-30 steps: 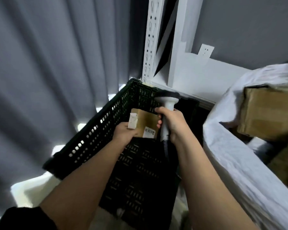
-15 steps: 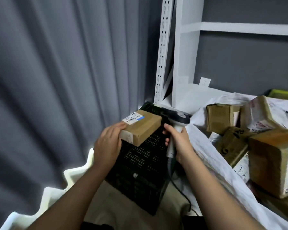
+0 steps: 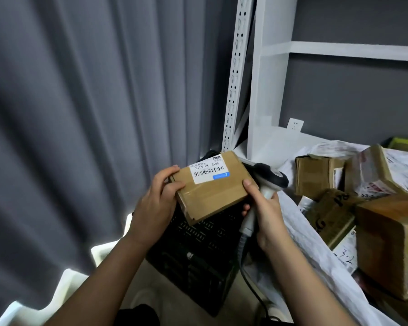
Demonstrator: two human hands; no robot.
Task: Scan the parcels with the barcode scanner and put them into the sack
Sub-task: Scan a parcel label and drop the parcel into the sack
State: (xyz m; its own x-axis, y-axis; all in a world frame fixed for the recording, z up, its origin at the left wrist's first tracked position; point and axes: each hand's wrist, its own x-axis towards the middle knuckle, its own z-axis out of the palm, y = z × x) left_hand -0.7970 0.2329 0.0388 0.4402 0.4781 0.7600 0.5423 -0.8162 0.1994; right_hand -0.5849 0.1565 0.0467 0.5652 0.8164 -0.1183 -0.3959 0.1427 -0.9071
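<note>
Cardboard parcel (image 3: 211,188) gripped at its left end by left hand (image 3: 154,207), label with barcode up, held above black crate (image 3: 198,250). Steadied at its right edge by right hand (image 3: 265,211), thumb on the box, fingers curled round barcode scanner (image 3: 266,187) (trigger hidden). Cable lost at bottom edge. White sack (image 3: 316,245) to the right, cut off, holding more parcels (image 3: 386,241); their labels too blurred to read.
</note>
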